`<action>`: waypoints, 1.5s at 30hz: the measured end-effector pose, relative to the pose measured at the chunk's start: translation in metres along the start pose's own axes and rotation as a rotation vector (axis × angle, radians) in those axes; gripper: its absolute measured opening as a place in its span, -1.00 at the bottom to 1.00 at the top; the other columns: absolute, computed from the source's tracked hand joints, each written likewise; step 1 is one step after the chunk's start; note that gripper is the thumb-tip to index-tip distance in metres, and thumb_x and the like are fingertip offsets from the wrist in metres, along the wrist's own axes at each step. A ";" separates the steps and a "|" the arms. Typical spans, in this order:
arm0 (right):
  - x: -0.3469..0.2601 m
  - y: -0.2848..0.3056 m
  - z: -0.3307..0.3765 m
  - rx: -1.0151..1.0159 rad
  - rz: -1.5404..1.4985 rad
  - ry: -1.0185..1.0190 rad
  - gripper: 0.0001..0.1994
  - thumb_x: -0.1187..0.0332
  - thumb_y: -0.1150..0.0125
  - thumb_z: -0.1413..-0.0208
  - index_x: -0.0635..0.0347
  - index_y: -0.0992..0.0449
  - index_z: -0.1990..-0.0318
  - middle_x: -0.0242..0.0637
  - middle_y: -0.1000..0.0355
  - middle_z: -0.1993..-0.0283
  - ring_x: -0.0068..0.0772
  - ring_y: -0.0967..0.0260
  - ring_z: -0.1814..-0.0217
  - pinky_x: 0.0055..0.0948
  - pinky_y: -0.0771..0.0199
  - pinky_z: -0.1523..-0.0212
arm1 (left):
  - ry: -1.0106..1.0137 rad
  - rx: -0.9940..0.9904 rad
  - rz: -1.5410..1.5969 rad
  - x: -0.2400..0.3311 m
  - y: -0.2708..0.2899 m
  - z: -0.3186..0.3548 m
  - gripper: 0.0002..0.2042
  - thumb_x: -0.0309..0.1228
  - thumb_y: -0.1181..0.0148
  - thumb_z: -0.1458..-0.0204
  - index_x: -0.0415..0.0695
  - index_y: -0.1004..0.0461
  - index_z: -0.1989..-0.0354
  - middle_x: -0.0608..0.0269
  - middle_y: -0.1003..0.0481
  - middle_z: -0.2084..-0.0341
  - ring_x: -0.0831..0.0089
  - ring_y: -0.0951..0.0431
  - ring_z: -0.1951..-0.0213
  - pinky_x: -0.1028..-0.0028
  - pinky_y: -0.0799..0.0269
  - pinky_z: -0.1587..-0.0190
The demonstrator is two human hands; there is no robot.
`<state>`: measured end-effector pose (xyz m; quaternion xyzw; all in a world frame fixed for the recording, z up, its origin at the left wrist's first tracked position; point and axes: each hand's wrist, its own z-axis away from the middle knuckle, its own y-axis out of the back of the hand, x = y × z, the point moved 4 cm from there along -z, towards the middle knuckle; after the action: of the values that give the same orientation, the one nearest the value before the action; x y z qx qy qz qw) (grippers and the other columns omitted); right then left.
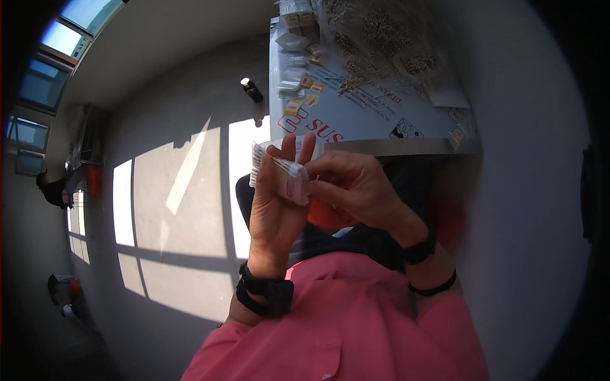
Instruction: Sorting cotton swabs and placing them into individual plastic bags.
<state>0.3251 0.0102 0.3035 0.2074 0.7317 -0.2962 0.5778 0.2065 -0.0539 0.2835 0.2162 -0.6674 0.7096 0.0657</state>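
Note:
Just past the near table edge, my left hand (270, 219) holds up a small clear plastic bag (293, 183) with a label card inside and thin sticks like cotton swabs showing at its top. Its thumb presses the bag while the other fingers point upward. My right hand (365, 187) pinches the bag's right side between thumb and fingertips. Behind the left hand, a row of white tips (257, 165) shows, apparently more cotton swabs; what holds them is hidden.
On the table (362, 130) lie a heap of loose swabs (387, 32) on clear plastic, several yellow label cards (310, 101) and flat clear bags (293, 77). Packed bundles (297, 16) stand at the far left corner. A dark bottle (252, 91) is on the floor. Two people (56, 190) sit far left.

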 end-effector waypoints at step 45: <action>0.016 0.008 0.021 0.483 0.103 0.124 -0.88 0.44 -0.24 -0.16 0.31 -0.50 0.21 -0.27 -0.48 0.27 -0.54 -0.49 0.34 -0.55 -0.49 0.28 | -0.069 0.061 -0.100 -0.025 0.003 -0.019 -0.73 -0.20 0.01 -0.31 0.00 -0.44 -0.07 0.17 -0.33 -0.24 0.23 -0.17 -0.37 0.23 -0.27 -0.31</action>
<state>0.3415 0.0014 0.2836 0.3940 0.6625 -0.4192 0.4797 0.2236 -0.0312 0.2702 0.2753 -0.6357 0.7176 0.0715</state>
